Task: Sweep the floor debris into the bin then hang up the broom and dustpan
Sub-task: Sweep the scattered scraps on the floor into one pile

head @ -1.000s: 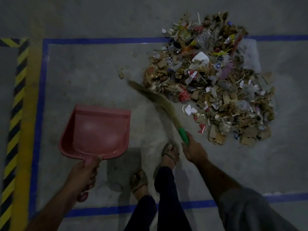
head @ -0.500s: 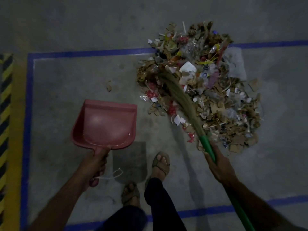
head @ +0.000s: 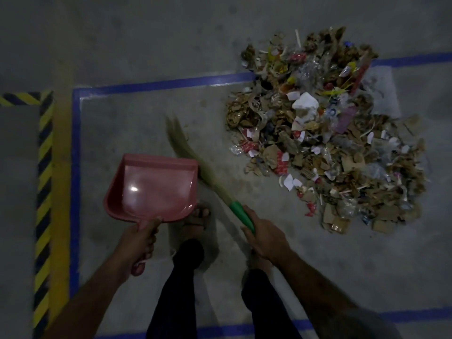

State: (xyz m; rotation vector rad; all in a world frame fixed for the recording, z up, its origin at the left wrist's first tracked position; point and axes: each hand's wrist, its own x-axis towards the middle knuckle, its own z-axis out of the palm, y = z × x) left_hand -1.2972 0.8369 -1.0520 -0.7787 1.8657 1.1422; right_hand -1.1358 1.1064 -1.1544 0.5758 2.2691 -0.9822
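Debris pile (head: 325,133) blocks right; bare floor (head: 137,123) left, ahead of dustpan (head: 154,187).

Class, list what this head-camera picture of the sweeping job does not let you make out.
- Bin: not in the head view, so its place is unknown.
- Broom: bristle tips motion-blurred; handle end hidden under the right hand.
- Dustpan handle: mostly covered by the left hand.
- Debris pile: dim light, single scraps unidentifiable.

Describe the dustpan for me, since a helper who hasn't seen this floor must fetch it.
Inside the blue-taped rectangle on the concrete floor, look left of the debris pile. The dustpan is there, held by its handle in the left hand. It is the only pink plastic scoop, beside the straw broom.
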